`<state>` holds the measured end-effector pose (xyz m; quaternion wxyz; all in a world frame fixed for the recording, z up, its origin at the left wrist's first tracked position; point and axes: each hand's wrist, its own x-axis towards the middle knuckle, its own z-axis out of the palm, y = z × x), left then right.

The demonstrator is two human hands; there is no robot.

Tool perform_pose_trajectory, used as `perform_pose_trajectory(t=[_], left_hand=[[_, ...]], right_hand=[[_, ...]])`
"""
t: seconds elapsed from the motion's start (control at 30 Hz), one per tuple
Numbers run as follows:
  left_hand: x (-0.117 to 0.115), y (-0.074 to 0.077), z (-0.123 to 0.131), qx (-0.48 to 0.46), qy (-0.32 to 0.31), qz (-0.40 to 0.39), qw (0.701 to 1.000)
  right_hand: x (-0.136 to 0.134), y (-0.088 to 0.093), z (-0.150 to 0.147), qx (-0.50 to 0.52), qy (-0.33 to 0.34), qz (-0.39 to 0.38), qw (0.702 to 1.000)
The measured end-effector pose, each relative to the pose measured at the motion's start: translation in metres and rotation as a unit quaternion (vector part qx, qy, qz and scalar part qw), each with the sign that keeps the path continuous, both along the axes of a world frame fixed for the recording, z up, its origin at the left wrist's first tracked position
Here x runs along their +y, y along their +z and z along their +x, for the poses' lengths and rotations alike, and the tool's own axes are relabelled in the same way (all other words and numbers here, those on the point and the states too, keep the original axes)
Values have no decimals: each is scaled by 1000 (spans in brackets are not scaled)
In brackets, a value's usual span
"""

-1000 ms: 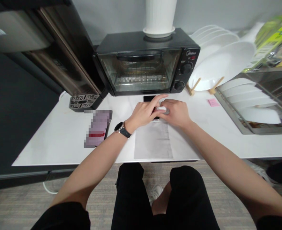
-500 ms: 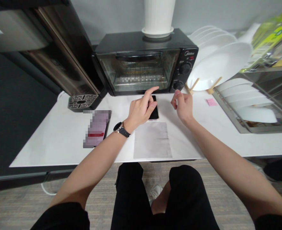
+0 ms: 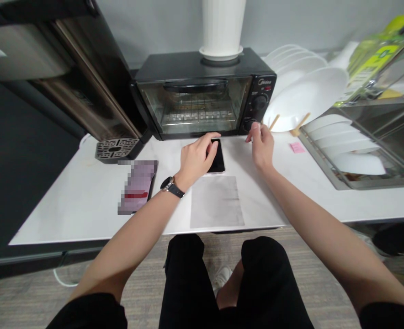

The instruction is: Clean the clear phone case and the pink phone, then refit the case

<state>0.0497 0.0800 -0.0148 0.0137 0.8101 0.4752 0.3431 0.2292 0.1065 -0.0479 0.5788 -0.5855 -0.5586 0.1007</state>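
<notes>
A black phone [image 3: 219, 157] lies face up on the white counter [image 3: 68, 205], just in front of the toaster oven [image 3: 202, 98]. My left hand [image 3: 195, 157], with a watch on its wrist, rests on the phone's left edge, fingers curled over it. My right hand [image 3: 262, 146] is raised to the right of the phone, near the oven's lower knob. Its fingertips are pinched together, and what they hold is too small to make out. A grey rectangular sheet [image 3: 216, 201] lies flat on the counter below the phone.
A second phone [image 3: 138, 185] lies on the counter to the left. A dark dispenser with a drip tray [image 3: 114, 148] stands at back left. A white vase [image 3: 222, 27] stands on the oven. White plates [image 3: 305, 96], a pink note [image 3: 296, 147] and a metal dish rack [image 3: 359, 151] are on the right.
Both hands were together over the phone with a small white object. My right hand has lifted away to the right with pinched fingers, while my left hand stayed on the phone.
</notes>
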Motion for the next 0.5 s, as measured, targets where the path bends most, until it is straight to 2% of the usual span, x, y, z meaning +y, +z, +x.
perform_pose_trajectory(t=[0.3, 0.5], left_hand=[[4, -6, 1, 29, 36, -5, 999], [7, -8, 1, 50, 55, -20, 997]], right_hand=[[2, 3, 7, 13, -40, 41, 998], [9, -3, 8, 34, -29, 29, 999]])
